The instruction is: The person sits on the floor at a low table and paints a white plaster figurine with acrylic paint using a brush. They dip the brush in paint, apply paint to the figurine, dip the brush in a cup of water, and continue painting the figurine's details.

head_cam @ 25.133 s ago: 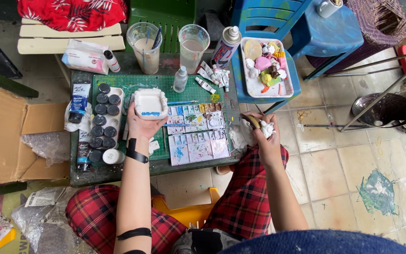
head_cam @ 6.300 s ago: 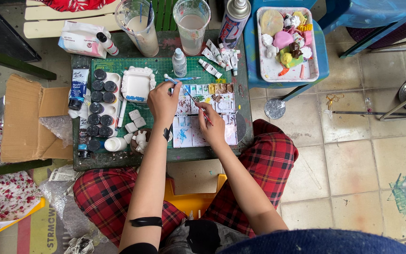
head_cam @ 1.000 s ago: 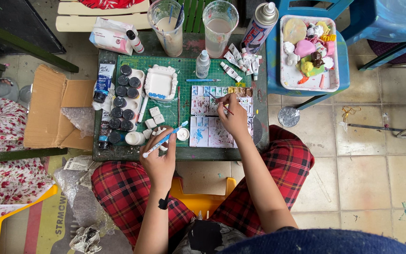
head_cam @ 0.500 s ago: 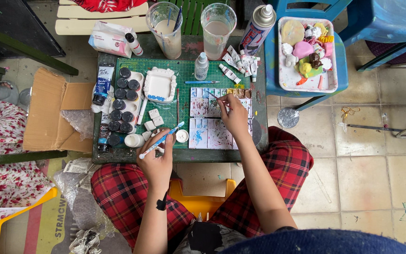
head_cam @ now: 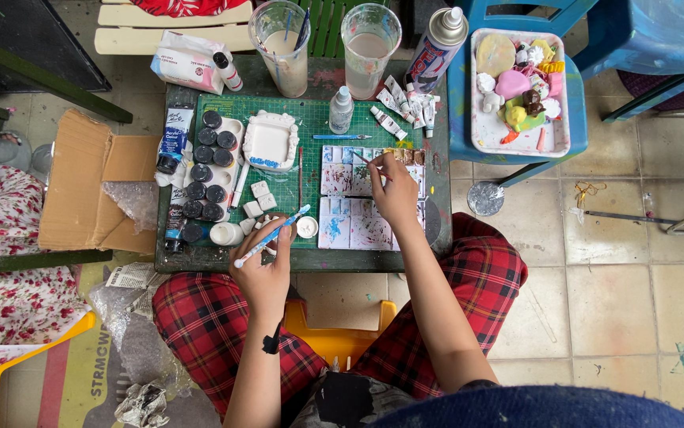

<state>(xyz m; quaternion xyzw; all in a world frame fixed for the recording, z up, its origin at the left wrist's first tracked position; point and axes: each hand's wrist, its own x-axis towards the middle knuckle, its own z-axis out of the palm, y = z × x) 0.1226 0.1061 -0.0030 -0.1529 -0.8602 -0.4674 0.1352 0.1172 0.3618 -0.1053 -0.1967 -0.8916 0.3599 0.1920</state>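
Left hand (head_cam: 264, 273) sits at 6 o'clock off the green cutting mat (head_cam: 318, 119), fingers closed around a blue-and-white tool (head_cam: 272, 236) that runs diagonally, one end pointing to 2 o'clock toward a small white cap (head_cam: 307, 227). There may also be a small white piece tucked under the fingers, but the view is too tight to say.

Right hand (head_cam: 396, 189) is over the paint palette (head_cam: 347, 202), fingers pinched on a thin brush (head_cam: 367, 160) whose tip reaches to 10 o'clock into the upper wells. The palette lies at the mat's 4 o'clock corner, close to the table edge.

Around it: white square mould (head_cam: 270, 141) at 10 o'clock of the palette, a row of dark paint pots (head_cam: 203, 178) at 9, small white cast pieces (head_cam: 261, 198) between pots and palette. Two cups of cloudy water (head_cam: 370, 40) stand at 12 with a spray can (head_cam: 437, 43) beside them. Paint tubes (head_cam: 401, 103) lie just past the palette's top edge.

Risks, as I read them:
- The long tool swings near the cap and cast pieces, so a careless turn of the left wrist could knock them off the front edge.
- A reach to rinse passes over the tubes and the dropper bottle (head_cam: 342, 109); a sleeve or elbow could tip a full cup onto the palette.
- A wet brush crossing the wells could muddy neighbouring colours.
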